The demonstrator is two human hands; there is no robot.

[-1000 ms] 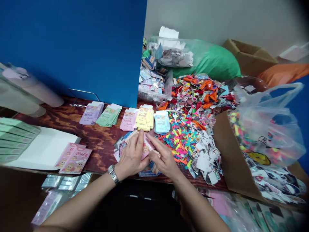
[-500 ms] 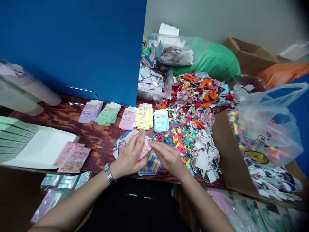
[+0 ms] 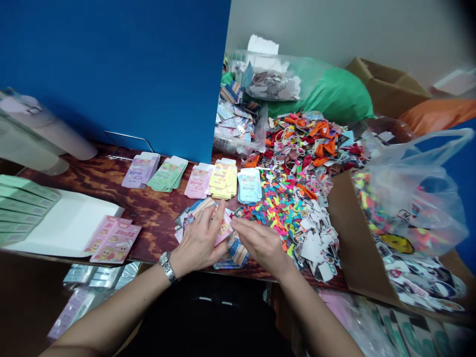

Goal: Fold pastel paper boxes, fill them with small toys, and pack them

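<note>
My left hand (image 3: 201,240), a watch on its wrist, pinches a small pink printed packet (image 3: 225,229) between thumb and fingers just above the wooden table (image 3: 156,213). My right hand (image 3: 260,242) meets it from the right, fingertips on the packet's edge. Under both hands lies a loose pile of printed cards and packets (image 3: 226,255). Behind them stand short stacks of flat packets: purple (image 3: 140,170), green (image 3: 167,174), pink (image 3: 199,181), yellow (image 3: 223,178) and light blue (image 3: 249,186).
A heap of small coloured pieces and stickers (image 3: 293,198) spreads to the right. A cardboard flap (image 3: 351,238) and a clear plastic bag (image 3: 412,193) stand beyond it. A white sheet (image 3: 67,225) with two pink packets (image 3: 113,241) lies left. A blue panel (image 3: 119,74) rises behind.
Both hands have sunk a little toward the pile with the pink packet still between them. My right hand's fingers have flattened onto the packet's edge. The view has shifted slightly.
</note>
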